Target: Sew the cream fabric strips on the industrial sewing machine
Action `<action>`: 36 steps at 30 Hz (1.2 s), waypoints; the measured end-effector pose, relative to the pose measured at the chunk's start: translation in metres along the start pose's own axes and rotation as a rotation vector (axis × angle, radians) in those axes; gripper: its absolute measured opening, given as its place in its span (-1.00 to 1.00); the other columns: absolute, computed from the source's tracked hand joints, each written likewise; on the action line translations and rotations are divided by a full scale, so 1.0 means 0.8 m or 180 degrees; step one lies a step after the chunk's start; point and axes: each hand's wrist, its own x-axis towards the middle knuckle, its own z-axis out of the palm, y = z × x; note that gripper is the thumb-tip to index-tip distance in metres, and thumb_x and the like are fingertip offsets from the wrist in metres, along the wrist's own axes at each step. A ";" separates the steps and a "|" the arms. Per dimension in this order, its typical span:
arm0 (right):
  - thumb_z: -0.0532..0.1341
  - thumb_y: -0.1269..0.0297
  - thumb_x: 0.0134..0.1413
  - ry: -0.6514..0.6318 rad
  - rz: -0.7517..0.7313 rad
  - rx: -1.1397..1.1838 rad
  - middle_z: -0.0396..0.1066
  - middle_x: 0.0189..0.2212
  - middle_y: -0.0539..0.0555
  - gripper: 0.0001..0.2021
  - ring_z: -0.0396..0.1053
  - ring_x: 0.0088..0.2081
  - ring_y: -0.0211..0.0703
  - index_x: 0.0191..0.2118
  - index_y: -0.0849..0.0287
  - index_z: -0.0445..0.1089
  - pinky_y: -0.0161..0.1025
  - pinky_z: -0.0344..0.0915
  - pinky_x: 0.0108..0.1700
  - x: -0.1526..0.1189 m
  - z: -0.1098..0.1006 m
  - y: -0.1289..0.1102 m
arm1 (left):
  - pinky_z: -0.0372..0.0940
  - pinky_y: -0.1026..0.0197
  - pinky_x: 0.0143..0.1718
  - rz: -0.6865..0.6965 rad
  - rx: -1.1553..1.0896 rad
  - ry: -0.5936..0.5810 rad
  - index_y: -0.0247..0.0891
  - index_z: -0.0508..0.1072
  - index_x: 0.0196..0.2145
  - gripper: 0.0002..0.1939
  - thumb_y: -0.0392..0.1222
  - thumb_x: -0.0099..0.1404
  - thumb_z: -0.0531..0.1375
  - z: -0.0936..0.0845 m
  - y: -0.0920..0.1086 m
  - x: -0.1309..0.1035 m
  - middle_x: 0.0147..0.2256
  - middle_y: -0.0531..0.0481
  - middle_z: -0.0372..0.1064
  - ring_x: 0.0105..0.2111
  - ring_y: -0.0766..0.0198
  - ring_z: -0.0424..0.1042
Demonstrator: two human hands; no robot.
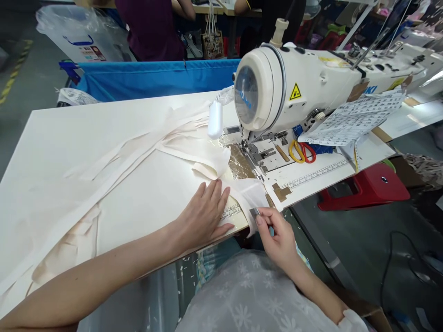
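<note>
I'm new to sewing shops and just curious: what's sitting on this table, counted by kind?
Sewing machines: 1
Scissors: 1 pair, yellow and red handles
Printed paper sheets: 1
Hands at work: 2, left hand flat on the cream fabric, right hand pinching a small metal tool
Total: 5

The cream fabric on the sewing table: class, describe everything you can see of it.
The cream fabric is thin, plain cloth, lying flat and spread across the white table, with long strips trailing left. Its near end folds over the table edge beside the sewing machine. The left hand presses flat on it; the right hand pinches its hanging edge with a small metal tool.
</note>
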 end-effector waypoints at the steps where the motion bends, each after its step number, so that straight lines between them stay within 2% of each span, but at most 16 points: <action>1: 0.08 0.35 0.32 -0.0058 0.0011 -0.0079 0.19 -0.62 -0.18 -0.89 0.19 -0.61 -0.35 -0.12 0.13 0.32 -0.42 0.15 -0.51 0.008 -0.001 0.001 | 0.13 -0.22 0.15 -0.0030 -0.0021 -0.0046 -0.61 0.19 0.29 -0.14 0.28 0.40 -0.02 -0.001 -0.001 0.000 0.23 -0.65 0.11 0.23 -0.40 0.16; 6: 0.03 0.30 0.32 -0.0552 -0.0074 -0.0698 0.40 -0.56 -0.08 -0.83 0.29 -0.60 -0.28 -0.14 0.15 0.35 -0.35 0.11 -0.50 0.066 0.004 0.006 | 0.16 -0.20 0.12 -0.0086 -0.0168 -0.0094 -0.51 0.20 0.30 -0.19 0.27 0.42 -0.03 -0.006 -0.003 0.000 0.26 -0.55 0.09 0.25 -0.37 0.11; 9: 0.01 0.32 0.32 -0.0845 -0.0263 -0.1090 0.53 -0.43 0.00 -0.80 0.42 -0.49 -0.20 -0.12 0.15 0.37 -0.32 0.14 -0.43 0.093 0.022 0.007 | 0.16 -0.16 0.13 0.0001 -0.0270 -0.0082 -0.52 0.23 0.28 -0.24 0.22 0.44 -0.03 -0.005 -0.004 0.001 0.21 -0.48 0.19 0.23 -0.26 0.14; 12: 0.01 0.35 0.32 -0.1134 -0.0354 -0.1294 0.58 -0.31 0.07 -0.79 0.50 -0.37 -0.14 -0.09 0.16 0.36 -0.30 0.16 -0.38 0.108 0.038 0.007 | 0.08 -0.19 0.18 0.0073 -0.0293 0.0007 -0.58 0.23 0.27 -0.21 0.23 0.43 -0.02 -0.001 -0.004 0.001 0.20 -0.52 0.20 0.25 -0.27 0.12; 17: 0.00 0.35 0.35 -0.1260 -0.0323 -0.1313 0.59 -0.28 0.07 -0.78 0.53 -0.30 -0.12 -0.05 0.15 0.36 -0.29 0.19 -0.34 0.115 0.046 0.006 | 0.00 -0.24 0.21 0.0069 -0.0207 0.0041 -0.64 0.22 0.26 -0.17 0.24 0.41 -0.01 0.007 0.002 -0.003 0.24 -0.58 0.13 0.28 -0.35 0.06; 30: 0.00 0.34 0.34 -0.1323 -0.0427 -0.1573 0.58 -0.32 0.03 -0.77 0.51 -0.33 -0.14 -0.09 0.14 0.39 -0.29 0.09 -0.38 0.123 0.051 0.004 | 0.01 -0.22 0.20 0.0044 -0.0168 -0.0012 -0.69 0.26 0.22 -0.20 0.20 0.41 0.01 0.006 0.006 0.000 0.21 -0.62 0.16 0.26 -0.39 0.09; 36: 0.01 0.36 0.27 -0.1458 -0.0591 -0.1757 0.53 -0.46 0.04 -0.80 0.44 -0.46 -0.16 -0.21 0.15 0.38 -0.28 0.01 -0.43 0.108 0.029 0.008 | 0.06 -0.22 0.17 0.0099 -0.0181 -0.0067 -0.69 0.23 0.24 -0.18 0.21 0.40 0.03 0.003 0.004 0.002 0.18 -0.62 0.19 0.23 -0.40 0.13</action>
